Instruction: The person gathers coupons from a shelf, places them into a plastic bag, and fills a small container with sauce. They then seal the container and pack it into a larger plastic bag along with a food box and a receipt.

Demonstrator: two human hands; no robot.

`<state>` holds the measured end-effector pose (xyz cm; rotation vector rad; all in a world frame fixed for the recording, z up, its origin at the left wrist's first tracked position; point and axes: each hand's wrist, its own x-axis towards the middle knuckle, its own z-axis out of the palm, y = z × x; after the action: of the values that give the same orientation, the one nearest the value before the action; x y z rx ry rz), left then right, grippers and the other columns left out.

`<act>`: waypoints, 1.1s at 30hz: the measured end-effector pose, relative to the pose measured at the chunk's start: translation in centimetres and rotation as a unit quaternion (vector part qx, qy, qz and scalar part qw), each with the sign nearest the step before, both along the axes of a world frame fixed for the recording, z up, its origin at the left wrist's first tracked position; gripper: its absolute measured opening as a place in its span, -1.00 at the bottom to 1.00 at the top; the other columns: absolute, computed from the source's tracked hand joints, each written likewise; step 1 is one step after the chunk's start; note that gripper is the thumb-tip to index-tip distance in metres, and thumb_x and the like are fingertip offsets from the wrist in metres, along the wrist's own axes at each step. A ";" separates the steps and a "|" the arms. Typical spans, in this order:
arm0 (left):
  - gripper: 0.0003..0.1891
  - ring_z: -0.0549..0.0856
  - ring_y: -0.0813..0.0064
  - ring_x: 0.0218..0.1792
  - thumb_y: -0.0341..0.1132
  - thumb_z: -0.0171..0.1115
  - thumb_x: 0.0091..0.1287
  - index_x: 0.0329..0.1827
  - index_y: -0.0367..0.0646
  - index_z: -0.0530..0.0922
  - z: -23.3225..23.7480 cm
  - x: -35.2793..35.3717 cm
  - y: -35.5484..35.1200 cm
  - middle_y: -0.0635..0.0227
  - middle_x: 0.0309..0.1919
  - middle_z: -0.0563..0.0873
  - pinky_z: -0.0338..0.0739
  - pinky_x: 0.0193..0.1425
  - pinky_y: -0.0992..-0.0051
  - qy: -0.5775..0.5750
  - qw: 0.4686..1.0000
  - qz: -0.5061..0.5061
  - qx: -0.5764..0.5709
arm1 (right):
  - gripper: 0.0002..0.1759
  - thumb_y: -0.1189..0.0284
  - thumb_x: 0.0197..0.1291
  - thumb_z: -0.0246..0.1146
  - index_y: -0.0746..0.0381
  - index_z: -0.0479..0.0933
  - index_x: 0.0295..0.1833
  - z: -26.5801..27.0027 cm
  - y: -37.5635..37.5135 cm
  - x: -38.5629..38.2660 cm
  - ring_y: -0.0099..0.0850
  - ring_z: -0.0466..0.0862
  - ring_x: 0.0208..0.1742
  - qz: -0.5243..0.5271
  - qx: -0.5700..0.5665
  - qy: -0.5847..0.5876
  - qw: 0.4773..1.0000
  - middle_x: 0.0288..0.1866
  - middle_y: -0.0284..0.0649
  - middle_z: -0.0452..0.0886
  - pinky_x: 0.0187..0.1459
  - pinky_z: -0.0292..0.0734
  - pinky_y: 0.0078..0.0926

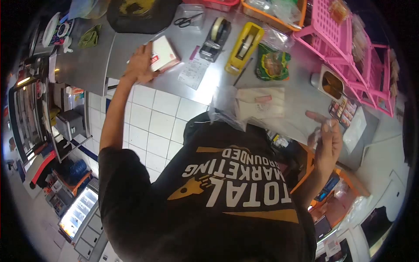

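My left hand [140,64] lies over the left side of a small white box with red print [162,53], fingers resting along its edge on the steel counter. On the right, my right hand [325,139] is raised near the counter's front edge, thumb and fingers drawn together around a small clear, shiny bit; I cannot tell what it is. Between the hands, a clear plastic bag [224,102] lies partly under and beside a flat pale packet with a small pink label [261,104]. A printed receipt [193,74] sits right of the box.
Behind stand a black tape dispenser [215,39], a yellow tape dispenser [245,48] and scissors [188,20] in a clear tub. A green food packet [273,62], a metal container [331,84] and a pink basket rack [336,39] line the right. A green cloth [90,36] lies far left.
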<state>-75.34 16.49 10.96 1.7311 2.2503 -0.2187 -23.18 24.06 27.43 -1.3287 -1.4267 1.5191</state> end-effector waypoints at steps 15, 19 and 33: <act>0.24 0.46 -0.03 0.35 -0.25 0.71 -0.24 0.55 -0.30 0.11 15.8 32.2 5.9 -0.11 0.32 0.44 0.41 0.35 0.15 -0.438 0.828 -0.075 0.341 | -0.77 0.28 0.52 0.14 0.24 0.50 -0.08 -3.2 4.0 3.0 -0.61 0.54 -0.57 0.060 -0.094 0.069 0.991 -0.32 -0.30 0.65 -0.52 0.45 -0.64; 0.19 0.45 -0.17 0.22 -0.31 0.68 -0.27 0.50 -0.34 0.14 10.2 34.8 5.7 -0.16 0.17 0.43 0.39 0.33 0.07 -0.288 0.886 -0.067 0.357 | -0.74 0.25 0.52 0.14 0.24 0.52 -0.06 -6.4 5.6 4.4 -0.64 0.44 -0.61 -0.011 -0.066 0.007 0.998 -0.28 -0.29 0.70 -0.54 0.39 -0.65; 0.03 0.48 -0.09 0.30 -0.05 0.59 -0.10 0.42 -0.35 0.27 7.0 35.1 4.0 -0.15 0.18 0.54 0.31 0.43 -0.05 -0.018 0.991 -0.125 -0.034 | -0.73 0.31 0.51 0.14 0.32 0.48 -0.16 -3.7 4.8 3.2 -0.65 0.52 -0.61 0.085 -0.046 0.047 0.994 -0.38 -0.28 0.66 -0.59 0.38 -0.66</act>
<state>-40.26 20.49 17.97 1.9597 1.9731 -0.3110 -20.00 28.86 23.69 -1.1962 -1.4553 1.7535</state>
